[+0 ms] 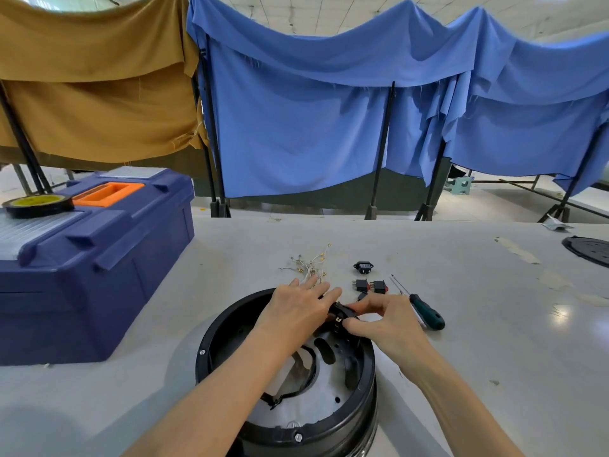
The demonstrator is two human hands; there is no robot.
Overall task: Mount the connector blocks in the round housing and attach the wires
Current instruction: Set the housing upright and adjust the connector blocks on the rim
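Early stage: right hand [382,319] pinches a connector block [339,315] at the housing [211,341] rim, left hand [301,308] steadies flat-fingered; spare blocks [379,286] and wires [309,267] lie unmounted mid-frame.

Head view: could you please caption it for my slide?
Left hand and right hand fit a connector block at the round housing rim, wires and screwdriver nearby.

Upper left of the frame hangs a mustard-brown cloth [92,77], beside it a plain blue cloth [329,110]. The toolbox [99,258] at left is navy with an orange handle; the tape roll [38,204] on it is black with a yellow core. The table [478,341] is pale grey. The round housing [211,351] and the connector block [339,313] at centre are black, the loose blocks [361,285] black and red, the wires [309,267] whitish with brassy ends, the screwdriver [428,313] handle dark green.
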